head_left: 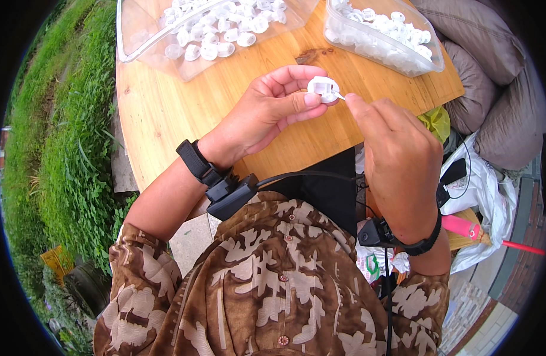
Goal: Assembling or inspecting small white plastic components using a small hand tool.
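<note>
Between the thumb and fingers of my left hand (273, 107) is a small white round plastic part (324, 88) with a square recess facing up. My right hand (400, 145) comes in from the right, its fingers pinched on a thin white piece (339, 95) whose tip meets the right edge of the round part. Most of that thin piece is hidden by my fingers, so its kind cannot be made out. Both hands are above the near half of the wooden table.
A clear plastic bin (192, 66) with many white round parts stands at the table's far left. Another clear tub (403, 64) of white parts is at the far right. The wooden table (166, 118) has a curved left edge. Grey-brown padded cloth (480, 71) and a white plastic bag (486, 196) lie to the right.
</note>
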The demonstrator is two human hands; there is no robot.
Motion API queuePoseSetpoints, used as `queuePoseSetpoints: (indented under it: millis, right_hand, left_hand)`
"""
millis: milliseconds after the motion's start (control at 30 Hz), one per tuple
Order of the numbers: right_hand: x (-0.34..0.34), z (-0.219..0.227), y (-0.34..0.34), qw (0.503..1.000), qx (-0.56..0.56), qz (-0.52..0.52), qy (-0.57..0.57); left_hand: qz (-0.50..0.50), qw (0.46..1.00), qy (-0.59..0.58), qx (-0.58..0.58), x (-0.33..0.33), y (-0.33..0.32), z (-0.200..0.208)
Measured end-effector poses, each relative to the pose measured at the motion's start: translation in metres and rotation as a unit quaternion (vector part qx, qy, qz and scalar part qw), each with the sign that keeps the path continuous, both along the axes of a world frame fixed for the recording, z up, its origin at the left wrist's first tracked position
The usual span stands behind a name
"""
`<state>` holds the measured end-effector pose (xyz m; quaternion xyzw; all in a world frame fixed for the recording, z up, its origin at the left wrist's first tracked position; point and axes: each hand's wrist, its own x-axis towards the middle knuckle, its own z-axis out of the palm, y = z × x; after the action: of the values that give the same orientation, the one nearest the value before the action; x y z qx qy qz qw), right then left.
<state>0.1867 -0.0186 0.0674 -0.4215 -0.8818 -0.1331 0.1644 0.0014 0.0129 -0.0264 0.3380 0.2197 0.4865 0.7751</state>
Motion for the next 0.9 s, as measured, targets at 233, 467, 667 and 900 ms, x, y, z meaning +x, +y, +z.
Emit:
queuePoseSetpoints:
  millis: [233,467,667,900]
  right_hand:
    - [-0.0055,0.0074,0.0006,0.998,-0.002,-0.011,-0.060]
    - [-0.0087,0.0059,0.0018,0.998,0.000,-0.017,-0.068]
    - [-0.0091,0.0051,0.0028,0.998,-0.008,-0.015,-0.067]
    - [-0.0098,0.0057,0.0016,0.996,0.001,-0.003,-0.085]
  left_hand:
    - [0.022,1.000,0.020,0.003,0.0016,-0.0020,0.0014]
    - [0.028,0.999,0.026,0.014,0.0021,-0.0020,0.0012]
    - [0.032,0.999,0.030,0.008,0.0025,-0.0019,0.0023]
    - [0.041,0.998,0.043,0.018,0.0047,-0.0041,0.0026]
